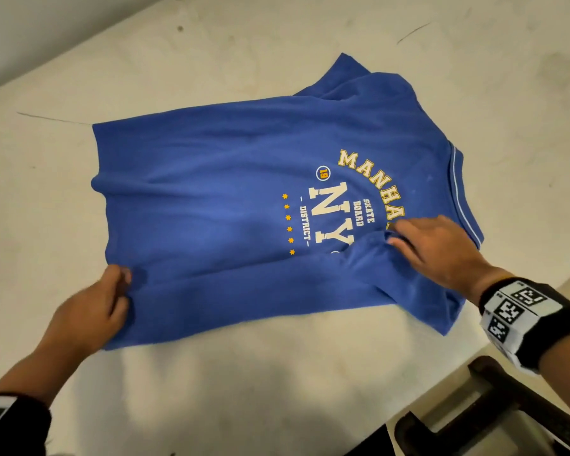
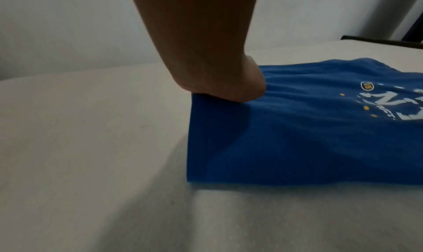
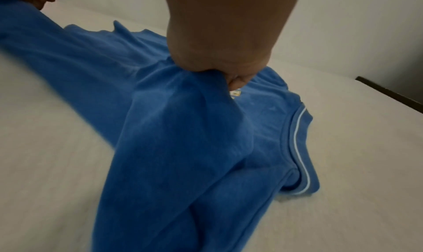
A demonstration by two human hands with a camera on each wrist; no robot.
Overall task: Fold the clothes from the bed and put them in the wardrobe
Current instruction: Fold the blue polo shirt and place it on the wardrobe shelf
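Observation:
A blue shirt (image 1: 218,179) with a yellow and white "MANHATTAN NY" print lies spread on the white bed (image 1: 244,373), collar to the right. Its near long edge is lifted and partly folded over the body. My left hand (image 1: 96,307) grips the hem corner (image 2: 206,111) at the lower left. My right hand (image 1: 435,248) pinches the near shoulder fabric (image 3: 183,96) beside the print, bunching it. The far sleeve (image 1: 346,74) lies flat at the back. The striped collar (image 3: 299,147) rests on the mattress.
The white mattress stretches around the shirt on all sides. A dark bed frame (image 1: 507,399) shows at the lower right past the mattress edge. A pale wall (image 1: 46,34) runs along the far left.

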